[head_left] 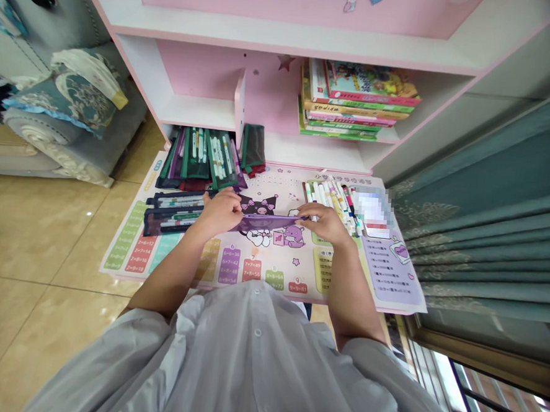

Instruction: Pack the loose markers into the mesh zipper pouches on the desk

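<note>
A purple mesh pencil pouch [270, 223] stretches between my two hands above the middle of the desk. My left hand [222, 210] grips its left end, and my right hand [323, 222] pinches its right end between thumb and fingers. Whether anything is inside cannot be made out. Just right of my right hand lies a pile of loose markers [335, 200] with white barrels. Beside my left hand are dark blue mesh pouches [174, 220] with pens in them. Behind these, green mesh pouches [222, 159] filled with markers overlap purple ones.
A dark mesh pouch [253, 147] stands against the shelf back. Stacked books [355, 105] sit on the pink and white shelf [294, 45]. A blurred-out phone-like object [374, 215] lies at the desk's right. A printed mat [299, 269] covers the desk; a curtain [489, 213] hangs right.
</note>
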Available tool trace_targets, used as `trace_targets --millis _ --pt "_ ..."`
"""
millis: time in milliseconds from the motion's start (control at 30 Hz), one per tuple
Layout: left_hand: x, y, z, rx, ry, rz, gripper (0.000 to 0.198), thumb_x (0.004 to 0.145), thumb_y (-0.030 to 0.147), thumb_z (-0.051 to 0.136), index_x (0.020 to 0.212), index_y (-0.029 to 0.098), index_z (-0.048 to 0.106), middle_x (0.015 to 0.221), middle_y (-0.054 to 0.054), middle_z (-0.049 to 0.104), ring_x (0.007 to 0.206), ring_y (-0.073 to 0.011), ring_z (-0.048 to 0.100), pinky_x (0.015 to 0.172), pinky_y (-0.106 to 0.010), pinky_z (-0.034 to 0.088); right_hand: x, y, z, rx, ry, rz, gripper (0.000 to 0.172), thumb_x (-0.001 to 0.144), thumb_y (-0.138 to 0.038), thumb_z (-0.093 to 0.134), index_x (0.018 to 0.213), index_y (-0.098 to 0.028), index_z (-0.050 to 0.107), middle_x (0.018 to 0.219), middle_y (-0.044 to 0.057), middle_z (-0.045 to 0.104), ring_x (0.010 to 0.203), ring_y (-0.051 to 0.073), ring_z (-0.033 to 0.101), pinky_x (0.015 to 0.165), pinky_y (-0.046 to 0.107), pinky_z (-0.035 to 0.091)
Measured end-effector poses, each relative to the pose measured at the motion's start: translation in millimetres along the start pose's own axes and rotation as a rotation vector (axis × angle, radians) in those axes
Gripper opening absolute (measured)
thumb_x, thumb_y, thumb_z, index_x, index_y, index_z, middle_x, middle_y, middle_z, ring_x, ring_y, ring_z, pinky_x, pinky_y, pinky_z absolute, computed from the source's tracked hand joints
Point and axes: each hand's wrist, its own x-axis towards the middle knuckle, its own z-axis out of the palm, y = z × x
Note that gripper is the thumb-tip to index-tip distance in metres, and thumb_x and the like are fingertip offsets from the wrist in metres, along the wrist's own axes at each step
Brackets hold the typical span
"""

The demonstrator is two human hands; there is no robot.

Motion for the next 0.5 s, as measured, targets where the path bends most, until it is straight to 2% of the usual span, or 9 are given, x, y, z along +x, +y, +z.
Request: trace_targets --millis 233,500 --pt "0.7 -6.5 2.0 -0.013 0.017 0.025 0.023 0.074 0.014 0.056 0.054 0.023 0.063 0.122 0.000 0.070 0.138 -0.0323 0.042 0.115 -0.067 0.023 -1.0 3.9 2.1 -0.003 -0.002 0.023 0.031 0.073 -0.056 0.075 0.077 -0.026 0.076 0.091 0.007 0.074 0.096 0.027 0.069 0.087 0.044 0.057" --pt "-2.1 -6.5 -5.9 0.004 0.007 -0.017 0.023 0.075 0.014 0.055 0.054 0.022 0.060 0.111 -0.001 0.073 0.139 -0.0311 0.042 0.114 -0.064 0.025 -1.4 4.1 0.9 0.002 0.002 0.038 0.032 0.072 -0.057 0.075 0.077 -0.026 0.076 0.093 0.007 0.074 0.096 0.027 0.070 0.087 0.045 0.057"
